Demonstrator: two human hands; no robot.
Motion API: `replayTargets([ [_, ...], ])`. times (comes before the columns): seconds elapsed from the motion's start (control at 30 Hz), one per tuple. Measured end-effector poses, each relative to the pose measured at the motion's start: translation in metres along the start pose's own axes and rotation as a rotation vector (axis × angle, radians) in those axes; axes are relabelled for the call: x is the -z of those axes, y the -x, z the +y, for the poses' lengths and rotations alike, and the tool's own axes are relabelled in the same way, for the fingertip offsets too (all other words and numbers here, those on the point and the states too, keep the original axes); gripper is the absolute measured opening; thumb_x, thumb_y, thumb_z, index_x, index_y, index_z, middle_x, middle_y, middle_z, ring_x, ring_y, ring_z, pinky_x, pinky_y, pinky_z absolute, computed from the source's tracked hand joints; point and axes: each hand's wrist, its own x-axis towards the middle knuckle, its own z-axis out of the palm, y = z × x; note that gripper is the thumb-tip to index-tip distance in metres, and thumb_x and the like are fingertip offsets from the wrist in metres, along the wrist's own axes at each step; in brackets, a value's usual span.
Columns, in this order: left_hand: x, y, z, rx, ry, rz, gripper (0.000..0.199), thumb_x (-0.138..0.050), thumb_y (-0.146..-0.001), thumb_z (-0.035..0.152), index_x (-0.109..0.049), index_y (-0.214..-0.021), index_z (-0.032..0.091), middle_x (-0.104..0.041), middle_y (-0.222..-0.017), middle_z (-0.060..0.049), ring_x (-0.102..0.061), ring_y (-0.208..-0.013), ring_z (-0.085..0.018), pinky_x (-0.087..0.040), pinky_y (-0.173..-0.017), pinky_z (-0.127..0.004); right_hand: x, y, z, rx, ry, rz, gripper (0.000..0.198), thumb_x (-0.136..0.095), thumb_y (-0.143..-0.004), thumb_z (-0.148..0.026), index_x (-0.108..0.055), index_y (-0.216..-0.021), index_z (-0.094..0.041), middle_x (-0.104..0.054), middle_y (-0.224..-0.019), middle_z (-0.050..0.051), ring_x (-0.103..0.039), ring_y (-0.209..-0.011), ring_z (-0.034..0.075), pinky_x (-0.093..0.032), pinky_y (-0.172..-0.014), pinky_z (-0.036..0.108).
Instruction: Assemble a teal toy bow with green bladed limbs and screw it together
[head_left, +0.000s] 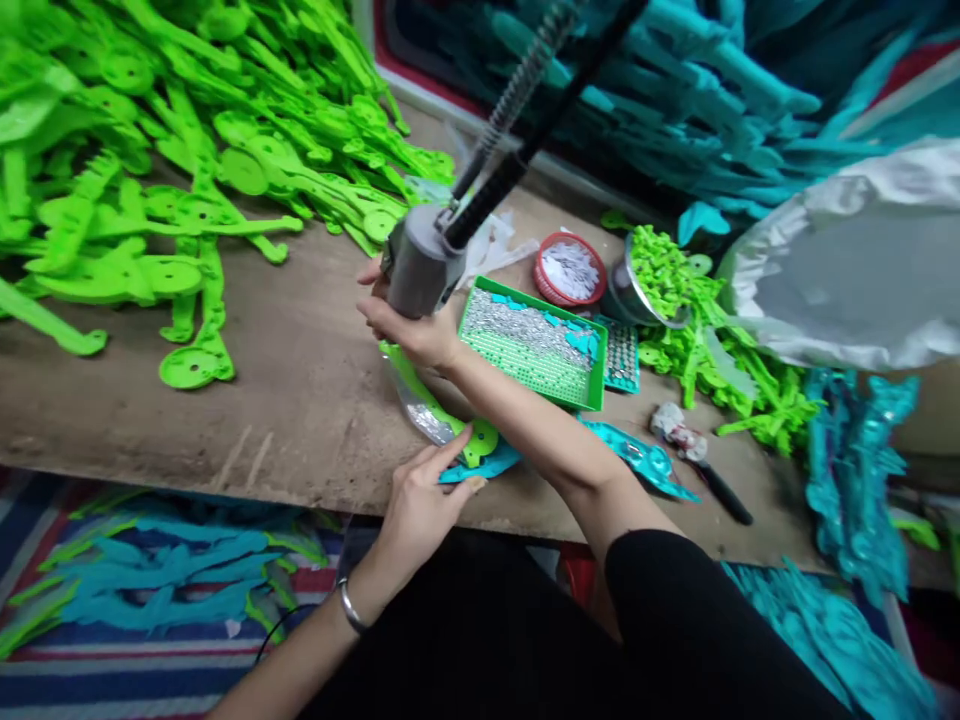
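My right hand (427, 340) is wrapped round the grey body of a hanging power screwdriver (427, 258), held upright on a coiled spring and a black cable. The tool's tip is hidden behind that hand. Just below, a curved toy part (484, 442) in lime green, with a clear silvery side and a blue piece under it, lies on the wooden table (300, 400). My left hand (427, 500) grips its near end between thumb and fingers. Another blue plastic part (637, 455) rests to the right of it, behind my right forearm.
Lime-green parts (187, 200) are heaped at the left. A green tray (532, 350) holds silvery screws and blue bits. Beyond it stand a red basket (570, 268) with white pieces and a bucket (634, 290) of green pieces. A black-handled tool (724, 490) lies right.
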Motion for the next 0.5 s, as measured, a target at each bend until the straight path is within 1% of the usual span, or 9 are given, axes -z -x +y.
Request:
replayTargets([
  [0.07,0.0,0.0,-0.003,-0.018,-0.039,0.013,0.053,-0.075,-0.083,0.028,-0.062,-0.134,0.026,-0.072,-0.118,-0.006,-0.072,-0.095,-0.019,-0.064,-0.08,-0.029,0.014,0.016,-0.017,0.061,-0.052,-0.004,0.041,-0.074,-0.07,-0.058,-0.059,-0.09,-0.025,-0.056,-0.057,-0.01,-0.055,-0.052,0.008,-0.053,-0.054,0.024],
  [0.13,0.001,0.0,-0.005,-0.076,-0.112,0.021,0.051,-0.073,-0.085,0.033,-0.062,-0.134,0.025,-0.073,-0.114,-0.005,-0.072,-0.093,-0.018,-0.063,-0.081,-0.029,0.034,0.036,-0.038,0.073,-0.04,0.038,0.046,-0.071,-0.072,-0.063,-0.058,-0.094,-0.025,-0.055,-0.056,-0.01,-0.055,-0.051,0.009,-0.052,-0.054,0.025],
  [0.2,0.001,0.002,-0.004,-0.178,-0.204,0.037,0.049,-0.07,-0.088,0.036,-0.062,-0.135,0.025,-0.073,-0.109,-0.005,-0.072,-0.091,-0.018,-0.061,-0.082,-0.028,0.056,0.059,-0.058,0.049,0.015,0.078,0.048,-0.072,-0.073,-0.064,-0.057,-0.095,-0.025,-0.054,-0.056,-0.01,-0.055,-0.051,0.009,-0.051,-0.053,0.025],
  [0.27,0.003,0.006,-0.002,-0.288,-0.315,0.074,0.052,-0.067,-0.09,0.036,-0.057,-0.14,0.026,-0.072,-0.104,-0.005,-0.07,-0.086,-0.017,-0.058,-0.083,-0.028,0.079,0.082,-0.073,0.02,0.08,0.145,0.045,-0.074,-0.073,-0.06,-0.057,-0.094,-0.024,-0.054,-0.055,-0.009,-0.055,-0.051,0.009,-0.05,-0.053,0.025],
  [0.33,0.008,0.012,0.001,-0.379,-0.461,0.125,0.058,-0.066,-0.091,0.034,-0.05,-0.146,0.026,-0.069,-0.096,-0.005,-0.067,-0.079,-0.017,-0.055,-0.081,-0.029,0.102,0.104,-0.08,0.002,0.139,0.249,0.043,-0.077,-0.073,-0.056,-0.058,-0.092,-0.023,-0.056,-0.057,-0.009,-0.056,-0.054,0.01,-0.05,-0.055,0.026],
  [0.4,0.013,0.015,0.004,-0.466,-0.657,0.184,0.06,-0.068,-0.09,0.032,-0.05,-0.146,0.025,-0.066,-0.091,-0.007,-0.064,-0.076,-0.019,-0.053,-0.08,-0.033,0.122,0.123,-0.081,-0.016,0.179,0.347,0.041,-0.079,-0.072,-0.053,-0.059,-0.091,-0.022,-0.057,-0.059,-0.008,-0.057,-0.057,0.01,-0.051,-0.058,0.025],
  [0.47,0.015,0.01,0.011,-0.56,-0.802,0.22,0.059,-0.071,-0.086,0.034,-0.055,-0.142,0.024,-0.065,-0.095,-0.011,-0.064,-0.083,-0.025,-0.052,-0.083,-0.04,0.137,0.136,-0.078,-0.043,0.193,0.4,0.041,-0.08,-0.071,-0.051,-0.06,-0.091,-0.022,-0.059,-0.061,-0.008,-0.057,-0.059,0.01,-0.051,-0.059,0.025],
  [0.5,0.014,0.005,0.015,-0.605,-0.831,0.204,0.058,-0.072,-0.086,0.035,-0.056,-0.14,0.022,-0.065,-0.1,-0.013,-0.064,-0.09,-0.028,-0.051,-0.087,-0.045,0.143,0.141,-0.076,-0.053,0.195,0.417,0.042,-0.081,-0.07,-0.051,-0.06,-0.091,-0.022,-0.059,-0.061,-0.007,-0.057,-0.059,0.01,-0.051,-0.06,0.025],
])
